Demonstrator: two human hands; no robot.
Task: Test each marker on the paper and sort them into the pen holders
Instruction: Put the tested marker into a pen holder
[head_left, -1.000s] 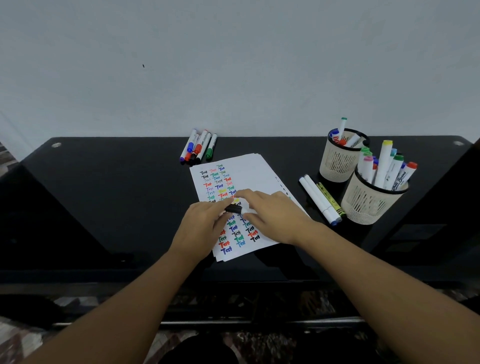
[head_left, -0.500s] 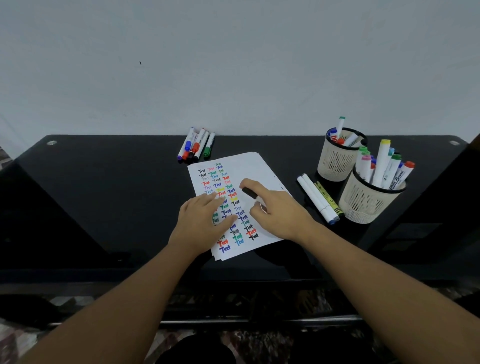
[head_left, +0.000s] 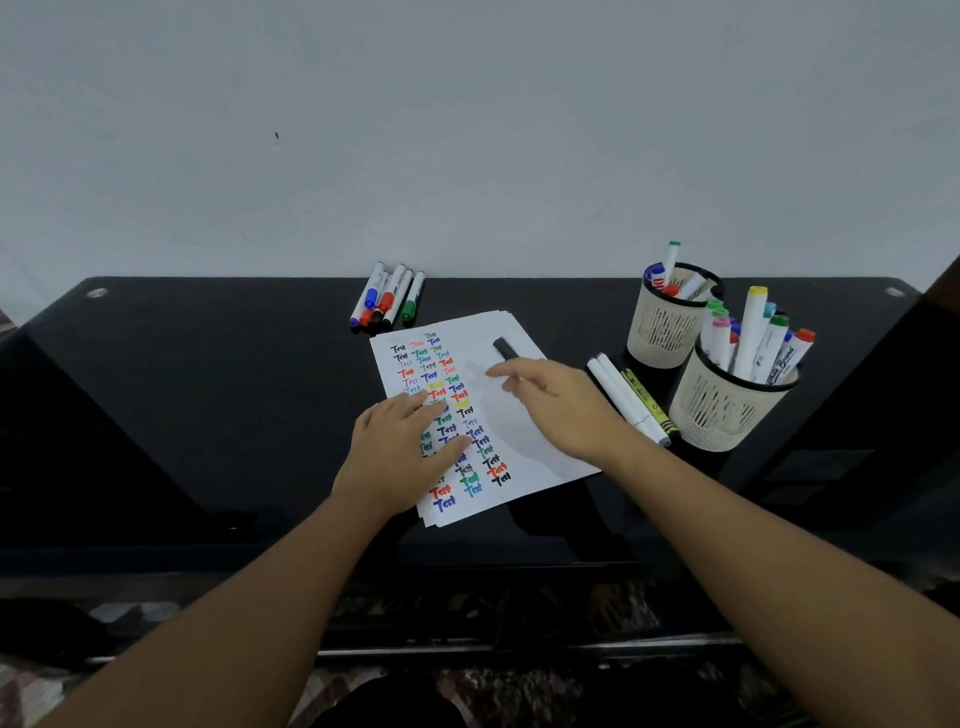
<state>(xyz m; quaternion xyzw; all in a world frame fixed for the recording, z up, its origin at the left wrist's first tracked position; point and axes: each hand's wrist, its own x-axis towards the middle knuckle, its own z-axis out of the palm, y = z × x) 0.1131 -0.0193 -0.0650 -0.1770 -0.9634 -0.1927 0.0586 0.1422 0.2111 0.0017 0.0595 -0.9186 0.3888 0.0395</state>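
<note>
While flat on paper (head_left: 524, 415), left hand (head_left: 402, 452); bare right margin.

Two bare forearms enter frame from bottom corners, no sleeves visible up to frame edge. Left hand (head_left: 400, 457) and right hand (head_left: 558, 408) both ungloved. No watch, bracelet or band at either wrist. No rings discernible on visible fingers, though fine detail soft at this resolution. Nails short, unpainted as far as can be told. Dark rounded shape at bottom centre, possibly clothing, too dim to identify.
</note>
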